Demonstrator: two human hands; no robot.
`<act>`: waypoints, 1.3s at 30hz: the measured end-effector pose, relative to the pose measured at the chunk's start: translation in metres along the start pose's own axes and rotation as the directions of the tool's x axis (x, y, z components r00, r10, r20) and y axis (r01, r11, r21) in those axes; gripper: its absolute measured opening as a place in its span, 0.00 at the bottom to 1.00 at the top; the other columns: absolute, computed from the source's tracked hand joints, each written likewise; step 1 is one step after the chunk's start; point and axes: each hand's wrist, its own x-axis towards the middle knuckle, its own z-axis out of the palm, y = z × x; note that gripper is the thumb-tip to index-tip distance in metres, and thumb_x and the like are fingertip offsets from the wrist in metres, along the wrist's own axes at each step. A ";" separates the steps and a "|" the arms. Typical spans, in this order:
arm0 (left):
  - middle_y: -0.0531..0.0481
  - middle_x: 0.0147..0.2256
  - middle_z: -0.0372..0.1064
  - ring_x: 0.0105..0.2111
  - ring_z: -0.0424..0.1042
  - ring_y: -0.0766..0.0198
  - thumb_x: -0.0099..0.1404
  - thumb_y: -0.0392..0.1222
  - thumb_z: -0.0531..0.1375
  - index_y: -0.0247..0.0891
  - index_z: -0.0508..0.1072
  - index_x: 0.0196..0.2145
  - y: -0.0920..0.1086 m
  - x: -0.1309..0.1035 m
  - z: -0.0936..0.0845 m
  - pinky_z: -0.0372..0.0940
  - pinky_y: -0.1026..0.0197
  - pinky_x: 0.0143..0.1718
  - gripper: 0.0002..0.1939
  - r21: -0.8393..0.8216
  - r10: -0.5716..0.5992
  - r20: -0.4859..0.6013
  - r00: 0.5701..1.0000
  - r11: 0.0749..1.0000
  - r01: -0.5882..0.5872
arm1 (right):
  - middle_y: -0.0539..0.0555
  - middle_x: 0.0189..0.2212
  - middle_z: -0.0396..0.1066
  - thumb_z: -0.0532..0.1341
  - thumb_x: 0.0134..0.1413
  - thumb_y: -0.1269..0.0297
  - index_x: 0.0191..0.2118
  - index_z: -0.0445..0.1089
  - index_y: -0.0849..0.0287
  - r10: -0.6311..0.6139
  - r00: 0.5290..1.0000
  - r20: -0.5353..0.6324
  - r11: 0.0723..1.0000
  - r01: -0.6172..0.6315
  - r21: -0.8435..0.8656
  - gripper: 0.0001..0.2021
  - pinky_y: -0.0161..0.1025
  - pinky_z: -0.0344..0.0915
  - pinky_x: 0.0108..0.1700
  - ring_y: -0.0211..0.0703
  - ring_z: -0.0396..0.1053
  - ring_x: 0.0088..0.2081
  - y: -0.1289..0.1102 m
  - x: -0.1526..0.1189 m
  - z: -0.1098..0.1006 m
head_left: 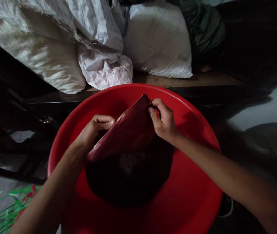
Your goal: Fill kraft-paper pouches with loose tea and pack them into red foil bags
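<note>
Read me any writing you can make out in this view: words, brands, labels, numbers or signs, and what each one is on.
No text can be read anywhere in this view.
Red bag in both hands: no lettering visible.
Basin: none visible.
White sack: a faint smudge at its right side, too blurred to tell as print.
Green bag: too dark to tell.

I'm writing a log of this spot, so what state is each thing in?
Reddish bag: slanted, gripped by the left hand and right hand; contents not visible.
Red basin: upright, open, holding a dark heap.
Dark heap: loose, grainy near the middle, the rest too dark to tell.
Large white sack: bulging.
Pale left sack: bulging, creased.
Small white bag: crumpled.
</note>
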 end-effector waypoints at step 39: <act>0.43 0.54 0.77 0.47 0.78 0.52 0.70 0.56 0.59 0.42 0.70 0.64 -0.046 -0.002 0.011 0.71 0.61 0.36 0.29 0.528 0.140 -0.123 0.983 0.847 -0.054 | 0.50 0.29 0.74 0.57 0.68 0.74 0.42 0.77 0.59 -0.493 0.778 0.389 0.566 0.627 -0.535 0.11 0.42 0.59 0.33 0.41 0.68 0.34 0.000 -0.021 0.017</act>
